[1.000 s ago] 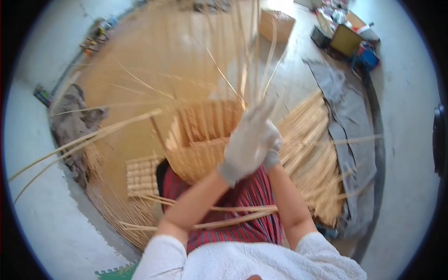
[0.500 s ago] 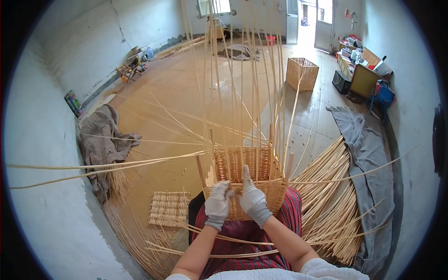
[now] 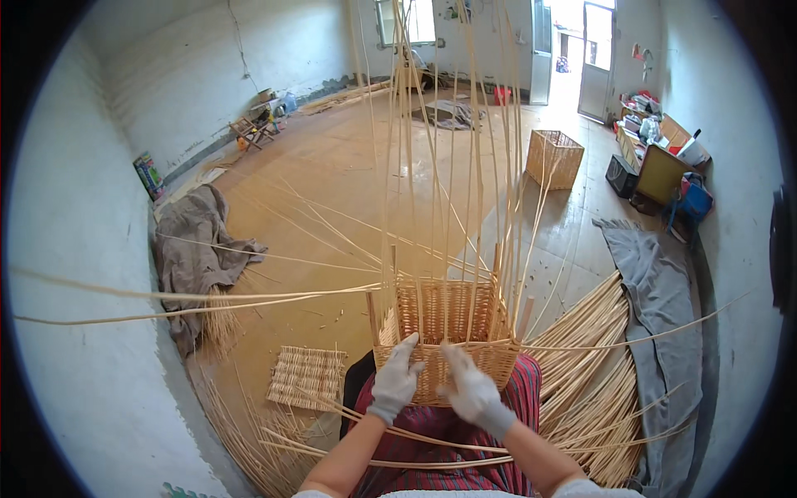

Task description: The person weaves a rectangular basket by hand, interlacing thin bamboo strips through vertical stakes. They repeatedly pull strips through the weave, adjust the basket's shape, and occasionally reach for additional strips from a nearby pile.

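Note:
On my lap stands a square wicker basket (image 3: 448, 307) being woven, its long upright canes rising past the top of the picture. Thicker stakes stand at its corners. My left hand (image 3: 396, 385), in a pale grey glove, rests at the front wall near the rim, one finger stretched up and the fingers apart. My right hand (image 3: 476, 393), gloved alike and slightly smeared by motion, is just in front of the same wall with its fingers spread. I see nothing held in either hand. Loose weaving canes (image 3: 274, 295) run out to the left from the basket's left corner.
Bundled canes (image 3: 581, 357) lie at the right beside a grey cloth (image 3: 652, 290). A woven panel (image 3: 305, 378) lies on the floor at the left, near a brown cloth (image 3: 195, 249). Another wicker basket (image 3: 554, 159) stands farther back. Long canes cross my lap.
The view has shifted, so the room sits lower and farther right. My right hand has drawn back from the rim, and my left fingers have straightened upward.

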`<action>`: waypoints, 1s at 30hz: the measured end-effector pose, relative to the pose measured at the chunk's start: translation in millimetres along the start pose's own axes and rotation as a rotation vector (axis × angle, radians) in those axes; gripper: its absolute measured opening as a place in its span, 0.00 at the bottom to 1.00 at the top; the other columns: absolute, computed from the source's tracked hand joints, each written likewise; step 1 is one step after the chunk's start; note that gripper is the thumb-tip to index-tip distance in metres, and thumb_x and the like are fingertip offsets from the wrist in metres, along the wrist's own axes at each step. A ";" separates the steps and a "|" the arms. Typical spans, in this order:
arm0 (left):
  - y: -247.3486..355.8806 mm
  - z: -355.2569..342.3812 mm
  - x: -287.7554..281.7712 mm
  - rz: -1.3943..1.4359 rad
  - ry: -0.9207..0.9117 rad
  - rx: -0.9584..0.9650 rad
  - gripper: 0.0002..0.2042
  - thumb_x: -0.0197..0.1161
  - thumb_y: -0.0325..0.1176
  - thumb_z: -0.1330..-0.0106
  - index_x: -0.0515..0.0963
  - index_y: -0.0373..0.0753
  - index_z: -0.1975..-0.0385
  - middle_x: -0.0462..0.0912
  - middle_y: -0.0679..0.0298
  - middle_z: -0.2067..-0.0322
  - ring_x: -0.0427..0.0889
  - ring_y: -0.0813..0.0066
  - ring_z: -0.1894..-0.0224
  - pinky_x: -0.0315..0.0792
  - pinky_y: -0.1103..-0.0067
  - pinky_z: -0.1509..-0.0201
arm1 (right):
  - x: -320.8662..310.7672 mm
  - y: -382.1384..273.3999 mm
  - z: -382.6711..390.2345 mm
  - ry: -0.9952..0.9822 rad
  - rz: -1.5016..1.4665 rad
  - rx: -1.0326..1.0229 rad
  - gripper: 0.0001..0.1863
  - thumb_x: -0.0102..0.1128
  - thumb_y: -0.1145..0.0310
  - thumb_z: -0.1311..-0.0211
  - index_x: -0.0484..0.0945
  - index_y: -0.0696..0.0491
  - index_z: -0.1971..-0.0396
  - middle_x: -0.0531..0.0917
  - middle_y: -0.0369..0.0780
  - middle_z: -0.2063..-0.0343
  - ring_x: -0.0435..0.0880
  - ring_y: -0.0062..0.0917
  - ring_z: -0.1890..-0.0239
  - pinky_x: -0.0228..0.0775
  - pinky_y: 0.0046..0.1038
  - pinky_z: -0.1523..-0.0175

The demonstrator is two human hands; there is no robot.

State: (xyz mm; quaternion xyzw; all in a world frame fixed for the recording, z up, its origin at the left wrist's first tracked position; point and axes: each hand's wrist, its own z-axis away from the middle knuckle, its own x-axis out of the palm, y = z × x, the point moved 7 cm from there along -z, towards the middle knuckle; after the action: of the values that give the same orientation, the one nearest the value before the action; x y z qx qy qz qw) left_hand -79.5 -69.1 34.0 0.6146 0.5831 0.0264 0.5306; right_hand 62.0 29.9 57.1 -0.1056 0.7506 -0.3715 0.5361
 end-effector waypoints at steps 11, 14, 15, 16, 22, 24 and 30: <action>25.2 70.2 22.1 0.015 -0.608 0.260 0.14 0.63 0.45 0.30 0.83 0.47 0.51 0.87 0.62 0.62 0.85 0.60 0.54 0.78 0.68 0.51 | 42.6 78.7 121.1 -0.446 0.189 0.203 0.20 0.58 0.46 0.33 0.85 0.41 0.51 0.88 0.44 0.67 0.87 0.41 0.60 0.78 0.43 0.54; 20.6 67.6 12.8 -0.167 -0.670 0.374 0.15 0.60 0.51 0.30 0.85 0.48 0.57 0.87 0.67 0.65 0.85 0.63 0.57 0.75 0.67 0.54 | 28.6 104.6 114.6 -0.313 0.227 0.198 0.20 0.59 0.46 0.34 0.84 0.41 0.49 0.88 0.44 0.66 0.87 0.41 0.60 0.78 0.43 0.54; 15.0 66.4 13.3 -0.179 -0.731 0.341 0.15 0.60 0.51 0.30 0.85 0.49 0.57 0.87 0.67 0.65 0.85 0.64 0.57 0.75 0.67 0.53 | 31.0 104.4 110.1 -0.332 0.208 0.185 0.21 0.59 0.46 0.34 0.84 0.40 0.48 0.88 0.44 0.65 0.87 0.41 0.60 0.78 0.43 0.54; 8.7 69.3 11.3 -0.188 -0.796 0.289 0.15 0.61 0.51 0.30 0.85 0.49 0.57 0.87 0.66 0.65 0.85 0.64 0.57 0.75 0.66 0.52 | 32.7 99.6 105.6 -0.370 0.185 0.170 0.21 0.59 0.46 0.34 0.84 0.40 0.48 0.88 0.44 0.65 0.87 0.41 0.60 0.78 0.42 0.54; 6.8 65.7 -8.7 -0.211 -0.572 0.358 0.11 0.64 0.46 0.32 0.86 0.48 0.61 0.87 0.68 0.64 0.84 0.64 0.57 0.74 0.68 0.47 | 29.9 77.4 94.2 -0.069 0.241 -0.001 0.21 0.65 0.53 0.38 0.84 0.45 0.48 0.88 0.42 0.64 0.87 0.37 0.60 0.77 0.40 0.53; -3.0 55.7 -22.7 -0.288 -0.452 0.288 0.09 0.65 0.44 0.33 0.86 0.48 0.62 0.86 0.67 0.67 0.84 0.64 0.59 0.74 0.68 0.48 | 9.9 84.0 84.9 -0.092 0.440 0.089 0.22 0.68 0.56 0.41 0.84 0.47 0.48 0.87 0.41 0.64 0.86 0.35 0.60 0.76 0.38 0.53; -13.8 37.7 -37.4 -0.195 -0.311 0.099 0.06 0.66 0.40 0.35 0.84 0.50 0.62 0.83 0.67 0.71 0.84 0.66 0.61 0.70 0.69 0.56 | 2.5 70.2 84.2 -0.016 -0.321 0.202 0.18 0.68 0.72 0.38 0.81 0.51 0.47 0.84 0.41 0.52 0.81 0.35 0.44 0.77 0.37 0.45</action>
State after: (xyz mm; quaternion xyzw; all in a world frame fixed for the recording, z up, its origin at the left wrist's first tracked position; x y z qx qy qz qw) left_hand -76.4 -123.7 30.1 0.5771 0.5516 -0.1494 0.5834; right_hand 152.2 40.3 -4.4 -0.1725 0.6788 -0.5249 0.4836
